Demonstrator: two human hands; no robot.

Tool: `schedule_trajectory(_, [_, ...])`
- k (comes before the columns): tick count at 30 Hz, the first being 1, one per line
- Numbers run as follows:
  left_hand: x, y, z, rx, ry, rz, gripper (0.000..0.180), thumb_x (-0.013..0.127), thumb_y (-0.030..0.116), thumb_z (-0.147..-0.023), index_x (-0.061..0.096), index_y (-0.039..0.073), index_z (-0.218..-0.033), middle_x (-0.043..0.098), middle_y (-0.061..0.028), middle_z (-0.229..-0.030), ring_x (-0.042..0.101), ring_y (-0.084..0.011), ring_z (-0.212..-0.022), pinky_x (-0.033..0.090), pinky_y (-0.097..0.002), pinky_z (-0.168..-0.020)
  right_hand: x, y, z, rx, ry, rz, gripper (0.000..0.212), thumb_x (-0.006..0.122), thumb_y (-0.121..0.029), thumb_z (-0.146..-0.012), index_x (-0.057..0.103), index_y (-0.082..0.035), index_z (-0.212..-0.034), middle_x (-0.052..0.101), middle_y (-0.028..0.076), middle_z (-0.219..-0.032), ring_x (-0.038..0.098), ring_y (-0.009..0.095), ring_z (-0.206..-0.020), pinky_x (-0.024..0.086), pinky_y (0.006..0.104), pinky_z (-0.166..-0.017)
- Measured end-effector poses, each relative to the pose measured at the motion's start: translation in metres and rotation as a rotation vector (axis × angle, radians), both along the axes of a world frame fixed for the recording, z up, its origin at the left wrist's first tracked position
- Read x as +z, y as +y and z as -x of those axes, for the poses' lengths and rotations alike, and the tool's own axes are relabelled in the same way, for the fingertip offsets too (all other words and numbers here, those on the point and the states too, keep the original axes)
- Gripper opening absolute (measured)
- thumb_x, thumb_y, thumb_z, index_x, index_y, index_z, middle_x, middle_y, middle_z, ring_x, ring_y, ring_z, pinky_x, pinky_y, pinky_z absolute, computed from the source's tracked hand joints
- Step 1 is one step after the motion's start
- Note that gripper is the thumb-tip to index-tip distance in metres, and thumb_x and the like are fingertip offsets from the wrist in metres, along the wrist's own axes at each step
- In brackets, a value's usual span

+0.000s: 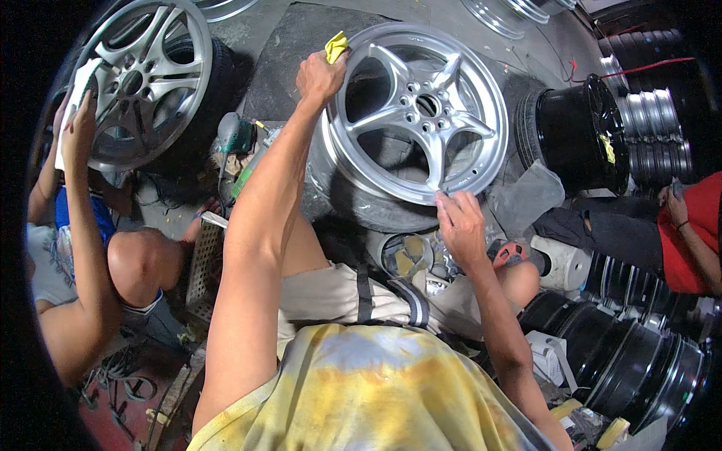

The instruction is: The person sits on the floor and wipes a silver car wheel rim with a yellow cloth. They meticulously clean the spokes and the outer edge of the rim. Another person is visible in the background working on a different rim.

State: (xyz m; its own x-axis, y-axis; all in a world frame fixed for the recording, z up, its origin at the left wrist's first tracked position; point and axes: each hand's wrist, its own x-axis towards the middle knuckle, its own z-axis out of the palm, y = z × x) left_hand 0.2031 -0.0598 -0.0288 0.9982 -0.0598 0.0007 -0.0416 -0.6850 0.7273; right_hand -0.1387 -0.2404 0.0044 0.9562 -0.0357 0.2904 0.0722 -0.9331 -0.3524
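A person's left hand grips a crumpled yellow sheet at the far-left rim of a silver five-spoke metal wheel; the right hand is at its near rim.

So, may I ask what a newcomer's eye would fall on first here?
The silver five-spoke wheel rim near the top centre would likely stand out first, with the person's left hand at its upper-left edge and right hand at its lower edge. The yellow piece in the left hand also catches the eye, as does the red top at far right.
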Motion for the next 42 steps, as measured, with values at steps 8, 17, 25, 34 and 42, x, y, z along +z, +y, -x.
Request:
schedule_trajectory(8, [-0.006,0.001,-0.002,0.000,-0.026,0.021,0.054,0.065,0.054,-0.088,0.074,0.004,-0.107,0.071,-0.0258,-0.103,0.068,-0.0441,-0.101,0.052,-0.0508,-0.087,0.006,0.007,-0.004,0.009,0.025,-0.048,0.016,0.066,-0.006,-0.089,0.070,-0.001,-0.103,0.058,0.013,-0.086,0.056,0.033,-0.083,0.045,0.0446,-0.075])
schedule_trajectory(17, [-0.007,-0.001,-0.002,0.006,-0.015,0.054,0.055,0.064,0.056,-0.088,0.074,0.005,-0.107,0.073,-0.0247,-0.098,0.069,-0.0429,-0.098,0.053,-0.0500,-0.085,-0.004,0.004,-0.006,-0.114,0.074,-0.003,0.021,0.062,-0.018,-0.095,0.073,-0.008,-0.110,0.056,0.009,-0.087,0.054,0.029,-0.087,0.041,0.0417,-0.077])
schedule_trajectory(25, [-0.007,0.001,-0.002,0.006,-0.030,0.053,0.056,0.064,0.057,-0.089,0.074,0.004,-0.107,0.072,-0.0254,-0.101,0.069,-0.0434,-0.101,0.052,-0.0507,-0.087,-0.003,0.010,0.002,-0.201,0.098,0.085,0.028,0.061,-0.020,-0.097,0.071,-0.010,-0.120,0.055,0.008,-0.087,0.054,0.026,-0.086,0.038,0.0403,-0.076])
schedule_trajectory(34, [-0.005,0.003,-0.005,0.005,-0.033,0.035,0.057,0.063,0.057,-0.089,0.073,0.005,-0.110,0.072,-0.0256,-0.101,0.068,-0.0444,-0.101,0.052,-0.0508,-0.088,-0.009,0.010,-0.004,-0.200,0.022,0.077,0.025,0.059,-0.018,-0.097,0.071,-0.008,-0.117,0.056,0.008,-0.086,0.055,0.026,-0.086,0.037,0.0409,-0.075])
schedule_trajectory(42, [-0.006,0.002,-0.003,-0.002,-0.007,0.052,0.054,0.065,0.055,-0.088,0.074,0.006,-0.108,0.072,-0.0248,-0.102,0.068,-0.0441,-0.101,0.053,-0.0505,-0.088,0.003,-0.011,0.005,-0.111,0.086,0.209,0.021,0.062,-0.017,-0.095,0.072,-0.007,-0.111,0.056,0.009,-0.087,0.054,0.028,-0.086,0.039,0.0426,-0.075])
